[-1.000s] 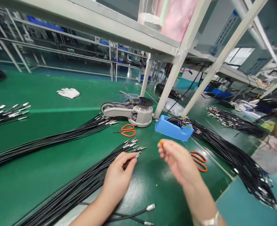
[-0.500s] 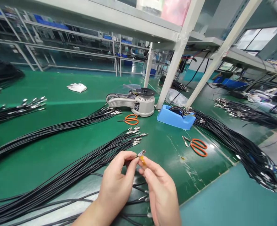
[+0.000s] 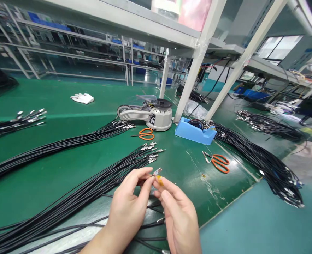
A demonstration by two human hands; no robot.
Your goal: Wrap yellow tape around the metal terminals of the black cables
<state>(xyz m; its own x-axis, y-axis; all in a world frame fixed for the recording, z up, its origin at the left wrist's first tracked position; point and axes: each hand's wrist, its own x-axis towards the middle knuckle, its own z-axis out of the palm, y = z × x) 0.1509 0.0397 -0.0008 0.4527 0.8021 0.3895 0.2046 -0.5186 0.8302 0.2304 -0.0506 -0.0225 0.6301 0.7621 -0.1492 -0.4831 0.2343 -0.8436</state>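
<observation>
Between thumb and forefinger, my left hand (image 3: 130, 201) pinches a black cable just behind its silver USB-type plug (image 3: 158, 171), which points up and to the right. My right hand (image 3: 178, 211) holds a small piece of amber tape (image 3: 159, 180) at its fingertips, against or right beside the plug's rear end; I cannot tell how much of it is stuck down. A bundle of black cables (image 3: 100, 180) with metal plugs lies on the green mat to the left of my hands. More cables pass beneath my wrists.
Beyond my hands stand a grey tape dispensing machine (image 3: 159, 118) and a blue tape dispenser (image 3: 194, 134). Orange-handled scissors (image 3: 146, 134) and orange-handled cutters (image 3: 221, 163) lie on the mat. A white glove (image 3: 83, 98) is farther back. Another cable bundle (image 3: 253, 155) hangs over the right edge.
The view has shifted slightly, so the bench things sit a little farther left. Both hands keep nearly the same hold on the cable and tape.
</observation>
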